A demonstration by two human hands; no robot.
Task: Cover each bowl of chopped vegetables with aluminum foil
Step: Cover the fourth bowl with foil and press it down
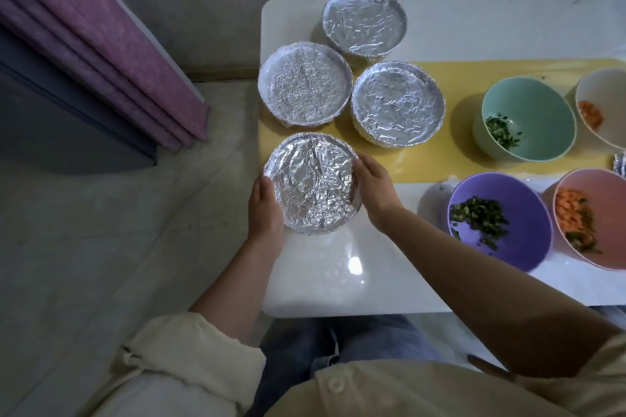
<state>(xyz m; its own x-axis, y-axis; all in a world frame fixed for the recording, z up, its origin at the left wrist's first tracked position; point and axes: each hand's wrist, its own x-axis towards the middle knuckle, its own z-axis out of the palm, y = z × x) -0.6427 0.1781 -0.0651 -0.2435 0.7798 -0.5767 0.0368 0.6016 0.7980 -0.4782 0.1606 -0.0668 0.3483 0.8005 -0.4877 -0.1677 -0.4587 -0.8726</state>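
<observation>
- My left hand (266, 210) cups the left rim of the nearest foil-covered bowl (313, 183), fingers curled round the edge. My right hand (374, 189) wraps the right rim the same way, so both hands grip it.
- That bowl sits at the left edge of the white table (355, 281), close to me. I can't tell if it rests on the table or is just lifted.
- Step, my read: crimping the foil tight or parking this bowl with the finished ones.
- To do it well, press the foil down under the lip all the way round and hold by the sides, not the top. The foil is thin and creased, and a thumb on the middle would dent or tear it.
- Keep it level, and keep it off the table edge, which is right beside it.
- To the right, near: purple bowl (528, 247) with chopped greens and pink bowl (606, 193) with orange and green bits. Both are uncovered.
- Further back on the yellow mat (440, 159): green bowl (542, 105) with some greens and white bowl (606, 91) with orange bits, both uncovered. A foil scrap (620, 164) shows at the right edge.
- Back left, all covered: the left foil bowl (305, 85), the middle foil bowl (398, 103) and the far foil bowl (364, 22).
- So roughly half is done, with four bowls left to cover.
</observation>
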